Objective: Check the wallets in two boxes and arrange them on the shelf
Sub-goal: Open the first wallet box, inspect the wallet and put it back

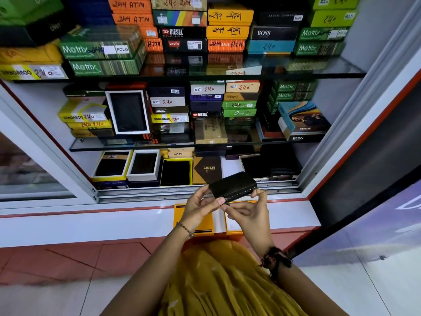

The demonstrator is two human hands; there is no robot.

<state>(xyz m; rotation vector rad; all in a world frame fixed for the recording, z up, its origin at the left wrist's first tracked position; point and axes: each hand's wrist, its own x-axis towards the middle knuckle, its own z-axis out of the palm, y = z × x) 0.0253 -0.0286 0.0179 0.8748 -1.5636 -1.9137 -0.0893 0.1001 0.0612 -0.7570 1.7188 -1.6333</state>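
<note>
Both hands' fingers [213,202] gripping black wallet [232,184]

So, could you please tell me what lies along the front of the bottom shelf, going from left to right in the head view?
Yellow-rimmed open box → white-rimmed open box → yellow-edged box with black insert → brown Orbit box.

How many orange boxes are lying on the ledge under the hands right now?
2. One orange box lies on the white ledge beneath the left hand; the other orange box is beside it under the right hand. Both are partly hidden.
</note>
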